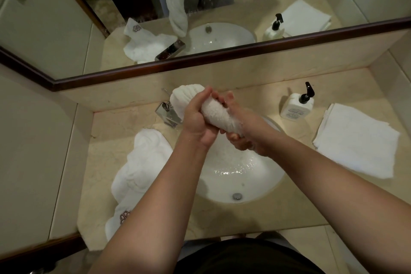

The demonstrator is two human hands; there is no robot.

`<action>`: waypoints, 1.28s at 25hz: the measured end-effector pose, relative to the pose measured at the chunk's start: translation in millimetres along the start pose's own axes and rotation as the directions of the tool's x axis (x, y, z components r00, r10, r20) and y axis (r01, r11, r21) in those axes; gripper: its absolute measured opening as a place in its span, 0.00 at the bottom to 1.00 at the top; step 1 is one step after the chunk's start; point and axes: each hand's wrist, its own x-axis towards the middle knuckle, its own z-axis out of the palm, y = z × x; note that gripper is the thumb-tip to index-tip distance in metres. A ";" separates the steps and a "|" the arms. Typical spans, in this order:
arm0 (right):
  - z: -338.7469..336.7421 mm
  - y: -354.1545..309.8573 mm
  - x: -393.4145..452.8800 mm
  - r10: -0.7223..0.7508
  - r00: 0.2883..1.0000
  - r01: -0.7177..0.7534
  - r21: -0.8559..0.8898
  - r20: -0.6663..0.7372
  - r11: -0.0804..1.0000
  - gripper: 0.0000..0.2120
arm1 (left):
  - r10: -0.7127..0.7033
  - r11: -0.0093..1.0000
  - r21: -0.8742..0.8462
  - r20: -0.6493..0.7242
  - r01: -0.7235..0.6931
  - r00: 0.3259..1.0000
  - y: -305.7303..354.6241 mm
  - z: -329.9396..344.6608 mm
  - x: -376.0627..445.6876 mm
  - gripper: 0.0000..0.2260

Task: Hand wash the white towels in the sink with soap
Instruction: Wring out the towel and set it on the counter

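A wet white towel (216, 115) is twisted into a roll above the white oval sink (262, 182). My left hand (196, 119) grips its upper part and my right hand (243, 131) grips its lower end from the other side. The towel's far end bulges out behind my left hand, near the chrome faucet (168, 113). Water drips into the basin and ripples there. A white soap pump bottle (297, 104) with a black pump stands on the counter to the right of the sink.
A crumpled white towel (142, 167) with an embroidered logo lies on the beige counter left of the sink. A folded stack of white towels (355, 140) lies at the right. A dark-framed mirror (200, 6) runs along the back wall.
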 end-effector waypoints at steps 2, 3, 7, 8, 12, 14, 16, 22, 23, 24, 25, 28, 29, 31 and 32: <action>9.3 6.9 7.3 -0.074 0.980 0.064 -0.060 -0.183 0.996 0.32 | -0.018 0.996 -0.089 -0.184 0.002 0.983 -4.9 6.8 3.4 0.15; 13.0 12.8 12.1 -0.128 0.962 0.110 -0.088 -0.240 0.990 0.31 | -0.032 0.994 -0.106 -0.246 0.005 0.969 -6.6 9.2 5.5 0.15; 13.5 36.7 27.3 -0.295 0.879 0.233 -0.201 -0.376 0.951 0.24 | -0.065 0.994 -0.103 -0.386 0.027 0.920 -16.7 11.9 16.7 0.15; 11.9 41.1 29.8 -0.333 0.863 0.265 -0.219 -0.380 0.939 0.24 | -0.072 0.995 -0.094 -0.408 0.036 0.910 -19.2 11.0 19.7 0.16; 6.1 51.3 39.1 -0.437 0.808 0.337 -0.298 -0.396 0.893 0.27 | -0.132 0.991 -0.091 -0.446 0.102 0.885 -23.0 13.9 26.9 0.16; 2.9 52.7 41.0 -0.477 0.787 0.361 -0.334 -0.392 0.871 0.26 | -0.114 0.993 -0.069 -0.457 0.093 0.882 -23.7 14.9 28.1 0.16; 0.6 53.4 41.5 -0.503 0.778 0.384 -0.349 -0.376 0.855 0.26 | -0.099 0.995 -0.066 -0.464 0.077 0.880 -25.4 14.7 27.5 0.15; 2.9 58.0 36.1 -0.511 0.780 0.407 -0.327 -0.361 0.853 0.25 | -0.078 0.996 0.004 -0.463 0.091 0.883 -27.3 12.3 22.7 0.12; 4.4 59.0 35.2 -0.490 0.793 0.407 -0.284 -0.362 0.868 0.25 | -0.069 0.994 0.041 -0.448 0.097 0.891 -26.3 12.0 20.5 0.11; 5.8 59.0 34.7 -0.458 0.814 0.400 -0.227 -0.358 0.888 0.25 | -0.054 0.991 0.088 -0.437 0.102 0.898 -25.6 11.0 18.7 0.11; 6.2 58.6 33.9 -0.426 0.835 0.389 -0.172 -0.348 0.905 0.26 | -0.031 0.985 0.142 -0.433 0.102 0.901 -24.6 10.5 17.1 0.12; 3.2 56.0 28.7 -0.336 0.897 0.310 -0.133 -0.288 0.941 0.30 | 0.064 0.951 0.298 -0.444 0.079 0.894 -21.6 9.5 12.6 0.26; 1.1 54.3 26.6 -0.301 0.913 0.274 -0.135 -0.273 0.952 0.29 | 0.078 0.947 0.313 -0.432 0.068 0.899 -20.1 9.6 10.2 0.36; -5.1 47.5 26.8 -0.235 0.933 0.218 -0.090 -0.272 0.972 0.31 | 0.102 0.911 0.409 -0.351 0.054 0.931 -18.0 5.3 5.8 0.48; -8.4 41.5 29.1 -0.204 0.942 0.198 -0.048 -0.265 0.979 0.33 | 0.141 0.876 0.482 -0.296 0.020 0.945 -16.9 3.2 1.3 0.45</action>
